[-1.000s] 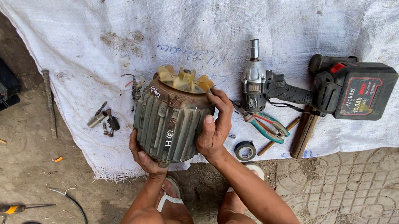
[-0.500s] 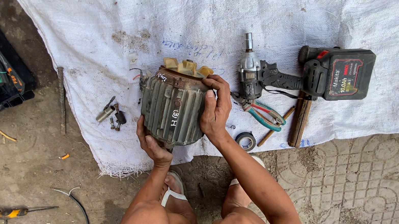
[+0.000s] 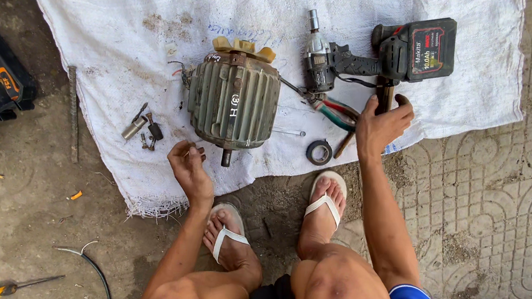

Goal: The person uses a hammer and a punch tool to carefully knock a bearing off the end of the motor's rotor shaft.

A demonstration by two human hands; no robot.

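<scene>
While the motor lies on the white cloth, the left hand rests loosely curled and empty just near of it (not touching), and the right hand grips a wooden handle beside the drill.

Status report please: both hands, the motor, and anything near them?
Left hand empty, beside motor shaft. Right hand on a wooden handle near the pliers. Motor lies on the white sack, untouched. Tape roll between hands.
</scene>
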